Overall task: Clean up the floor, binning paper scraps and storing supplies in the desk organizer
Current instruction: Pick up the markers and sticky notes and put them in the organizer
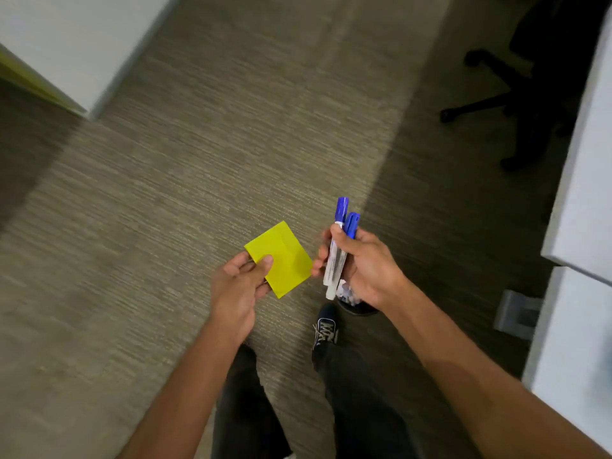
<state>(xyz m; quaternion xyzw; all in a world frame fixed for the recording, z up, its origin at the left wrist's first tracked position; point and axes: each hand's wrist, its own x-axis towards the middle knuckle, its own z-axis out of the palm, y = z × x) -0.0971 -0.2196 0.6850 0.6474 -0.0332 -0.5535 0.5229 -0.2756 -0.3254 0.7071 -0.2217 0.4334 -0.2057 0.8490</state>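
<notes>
My left hand pinches a yellow sticky-note pad by its near left corner, thumb on top. My right hand is closed around two blue-capped white markers, caps pointing up and away. A bit of crumpled white paper shows under that palm; whether the hand holds it I cannot tell. Both hands hover above the carpet in front of my legs. No bin or desk organizer is in view.
Grey-beige carpet fills the middle. A white desk edge runs down the right side, with a black office chair base beside it and a grey floor box below. A white partition stands at upper left. My shoes are below the hands.
</notes>
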